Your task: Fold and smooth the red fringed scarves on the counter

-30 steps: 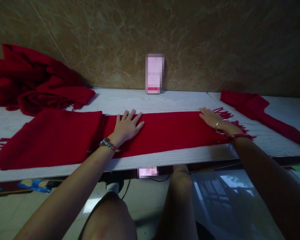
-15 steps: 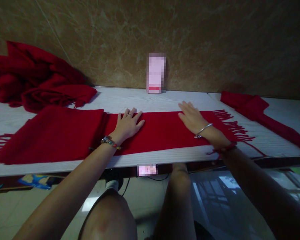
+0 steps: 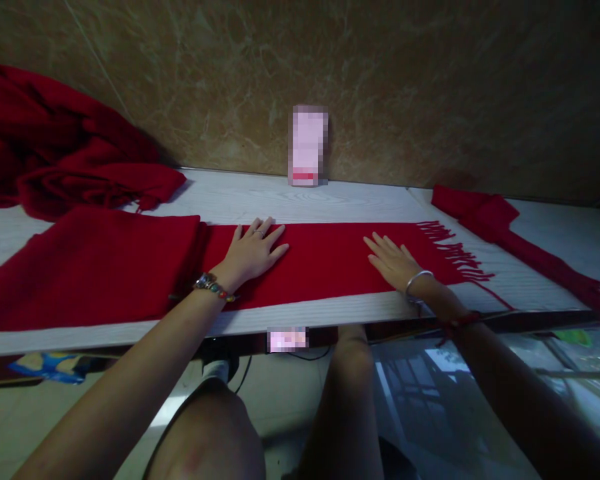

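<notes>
A red fringed scarf (image 3: 325,257) lies flat along the pale wood-grain table, its tassels spread at the right end. Fingers spread, my left hand (image 3: 253,253) rests on the cloth just right of a thicker folded red section (image 3: 95,267). That section's fringe shows at the far left edge. My right hand (image 3: 394,262) is also spread, palm down on the scarf near its fringed end. Neither hand grips anything.
Crumpled red scarves (image 3: 75,147) are heaped at the back left. Another narrow red scarf (image 3: 510,233) lies at the right. A pink blurred object (image 3: 307,145) leans on the brown marbled wall. A blue packet (image 3: 50,367) sits below the table edge.
My right hand has left the fringed end, swept left over the scarf, and come down nearer the front edge. The tassels are now uncovered. My left hand stays in place.
</notes>
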The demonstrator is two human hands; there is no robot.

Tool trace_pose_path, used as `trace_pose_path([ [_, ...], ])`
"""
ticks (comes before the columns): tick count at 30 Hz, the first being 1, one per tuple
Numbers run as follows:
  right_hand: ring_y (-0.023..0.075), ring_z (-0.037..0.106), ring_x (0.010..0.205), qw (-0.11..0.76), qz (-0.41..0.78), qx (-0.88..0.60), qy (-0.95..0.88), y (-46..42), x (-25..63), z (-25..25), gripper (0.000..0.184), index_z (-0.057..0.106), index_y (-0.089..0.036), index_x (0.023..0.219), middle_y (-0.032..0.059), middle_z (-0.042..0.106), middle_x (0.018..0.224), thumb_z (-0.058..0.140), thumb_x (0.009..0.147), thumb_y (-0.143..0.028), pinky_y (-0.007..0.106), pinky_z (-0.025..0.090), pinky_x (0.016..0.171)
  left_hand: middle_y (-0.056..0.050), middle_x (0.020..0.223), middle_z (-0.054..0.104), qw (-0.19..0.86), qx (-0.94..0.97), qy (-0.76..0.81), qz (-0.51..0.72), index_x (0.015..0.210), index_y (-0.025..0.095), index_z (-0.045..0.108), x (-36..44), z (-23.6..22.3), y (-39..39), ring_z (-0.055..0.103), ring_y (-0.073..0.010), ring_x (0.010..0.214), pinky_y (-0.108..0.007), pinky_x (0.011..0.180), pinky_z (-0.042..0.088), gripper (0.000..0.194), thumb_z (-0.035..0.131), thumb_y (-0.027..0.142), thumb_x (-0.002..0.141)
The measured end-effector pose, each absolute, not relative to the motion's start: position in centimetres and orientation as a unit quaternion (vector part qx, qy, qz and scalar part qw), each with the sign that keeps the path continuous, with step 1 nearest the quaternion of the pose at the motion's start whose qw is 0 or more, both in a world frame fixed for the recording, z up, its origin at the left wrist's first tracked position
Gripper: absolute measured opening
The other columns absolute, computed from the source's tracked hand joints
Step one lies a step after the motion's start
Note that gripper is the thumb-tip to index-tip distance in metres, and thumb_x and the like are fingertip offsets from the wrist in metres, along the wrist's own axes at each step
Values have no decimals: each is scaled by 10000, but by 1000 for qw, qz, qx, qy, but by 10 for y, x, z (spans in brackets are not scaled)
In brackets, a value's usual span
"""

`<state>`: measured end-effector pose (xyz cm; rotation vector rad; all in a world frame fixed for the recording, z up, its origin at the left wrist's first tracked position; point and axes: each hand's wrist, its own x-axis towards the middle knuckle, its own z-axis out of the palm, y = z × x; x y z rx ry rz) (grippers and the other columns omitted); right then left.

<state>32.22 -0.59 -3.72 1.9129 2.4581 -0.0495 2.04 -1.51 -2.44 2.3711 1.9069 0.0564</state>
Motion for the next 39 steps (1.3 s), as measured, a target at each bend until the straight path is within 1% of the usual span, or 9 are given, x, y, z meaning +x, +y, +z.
trace_pose_path([
  [4,298,297,1367,20,-5,690,724,0,381,-37,557,338,-212,1434,98,324,1502,217,905,-338,596,277,1061,-99,1544,197,56,791,608,27,1431,216,329,21,-24,-17,154,-291,1414,-513,1115,174,544,271,462,950],
  [8,327,301,1361,12,27,723,690,0,395,-31,566,374,-143,1414,161,345,1482,244,898,-334,596,291,1052,-66,1549,183,69,860,505,32,1421,233,344,26,-24,-20,157,-247,1418,-453,1131,167,547,321,479,932],
  [14,296,242,1389,-45,-16,604,796,-20,313,-27,542,333,-221,1436,98,281,1521,252,924,-382,597,234,1075,-65,1532,228,78,874,479,19,1424,235,333,31,-22,-24,172,-228,1415,-454,1130,154,560,310,496,929],
  [19,262,188,1407,-3,-55,546,836,-31,259,-28,539,327,-220,1440,74,228,1540,303,928,-389,544,195,1108,-54,1543,193,75,851,519,2,1444,252,287,31,-20,-26,137,-259,1421,-481,1129,139,598,306,532,916],
  [25,262,223,1397,2,-37,601,798,-22,298,-30,512,340,-279,1429,48,271,1527,273,927,-358,575,212,1093,-36,1551,175,75,842,534,-15,1452,269,261,32,-19,-26,124,-269,1422,-500,1129,130,604,290,550,919],
  [28,272,245,1390,7,-31,648,761,-16,335,-33,527,346,-260,1427,59,284,1521,255,918,-362,585,222,1087,-34,1550,186,73,840,537,-10,1452,272,260,32,-20,-25,130,-275,1421,-513,1125,147,600,280,550,921],
  [31,282,273,1379,8,-16,693,720,-10,372,-36,541,350,-237,1426,79,309,1510,224,914,-357,597,247,1072,-47,1548,191,75,829,554,-1,1450,273,268,32,-21,-26,147,-297,1415,-565,1108,153,590,264,545,927],
  [34,303,318,1358,13,10,717,697,-6,396,-38,543,383,-206,1409,118,354,1485,235,908,-355,598,295,1045,-70,1548,189,78,791,606,18,1444,272,285,33,-22,-27,143,-343,1409,-678,1052,140,587,240,547,928],
  [39,328,311,1357,-6,66,697,714,-1,371,-31,526,435,-188,1373,127,364,1480,292,913,-400,601,291,1042,-92,1548,185,71,710,698,57,1429,278,331,37,-22,-30,110,-422,1394,-746,993,159,597,222,563,916],
])
